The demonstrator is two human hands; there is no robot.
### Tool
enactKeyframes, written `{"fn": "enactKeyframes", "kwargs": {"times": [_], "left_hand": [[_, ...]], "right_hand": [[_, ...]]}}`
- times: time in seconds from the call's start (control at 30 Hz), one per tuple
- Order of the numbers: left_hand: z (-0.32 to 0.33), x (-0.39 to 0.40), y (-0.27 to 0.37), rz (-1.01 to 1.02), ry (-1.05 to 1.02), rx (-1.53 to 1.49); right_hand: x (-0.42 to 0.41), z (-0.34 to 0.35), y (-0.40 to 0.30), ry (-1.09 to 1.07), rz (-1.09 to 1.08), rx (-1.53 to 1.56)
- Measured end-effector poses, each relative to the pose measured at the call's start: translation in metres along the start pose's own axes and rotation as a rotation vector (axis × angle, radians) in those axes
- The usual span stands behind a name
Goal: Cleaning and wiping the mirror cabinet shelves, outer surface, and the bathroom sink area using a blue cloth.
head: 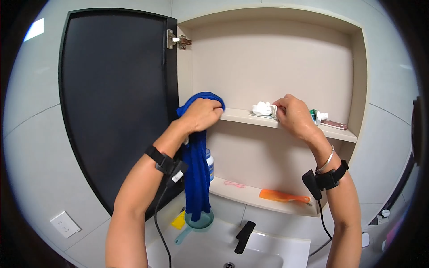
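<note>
My left hand [204, 114] grips a blue cloth [197, 167] at the left end of the upper shelf. The cloth hangs down past the lower shelf, its lower end over a teal dipper [197, 223] by the sink. On the upper shelf [241, 118], the fingers of my right hand [295, 115] pinch the edge of a white crumpled item [263, 109], perhaps tissue or soft packaging. Something flat lies beneath it. Just right of that hand are a green and white tube [316, 115] and a brown-handled tool [334, 125], both partly hidden.
A dark cabinet door [114, 100] stands swung out at left. On the lower shelf are an orange comb [284, 196], a pink band [234, 184] and a bottle [210, 165] partly behind the cloth. Below are a black faucet [244, 237], white sink [214, 256] and yellow packet [178, 221].
</note>
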State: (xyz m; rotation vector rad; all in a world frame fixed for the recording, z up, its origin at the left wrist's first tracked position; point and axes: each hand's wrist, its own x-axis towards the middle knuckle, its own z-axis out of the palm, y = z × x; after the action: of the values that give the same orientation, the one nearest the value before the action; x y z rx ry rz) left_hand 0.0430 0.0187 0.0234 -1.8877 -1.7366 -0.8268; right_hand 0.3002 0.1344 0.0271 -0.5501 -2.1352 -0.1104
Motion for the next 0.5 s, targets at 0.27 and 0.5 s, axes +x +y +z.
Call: {"fn": "enactKeyframes", "kwargs": {"times": [0.27, 0.5], "left_hand": [[0.010, -0.016, 0.029, 0.117, 0.101, -0.196], [0.037, -0.028, 0.035, 0.198, 0.287, -0.195]], "right_hand": [[0.016, 0.002, -0.007, -0.052, -0.019, -0.144], [0.052, 0.038, -0.040, 0.246, -0.163, -0.169]]}}
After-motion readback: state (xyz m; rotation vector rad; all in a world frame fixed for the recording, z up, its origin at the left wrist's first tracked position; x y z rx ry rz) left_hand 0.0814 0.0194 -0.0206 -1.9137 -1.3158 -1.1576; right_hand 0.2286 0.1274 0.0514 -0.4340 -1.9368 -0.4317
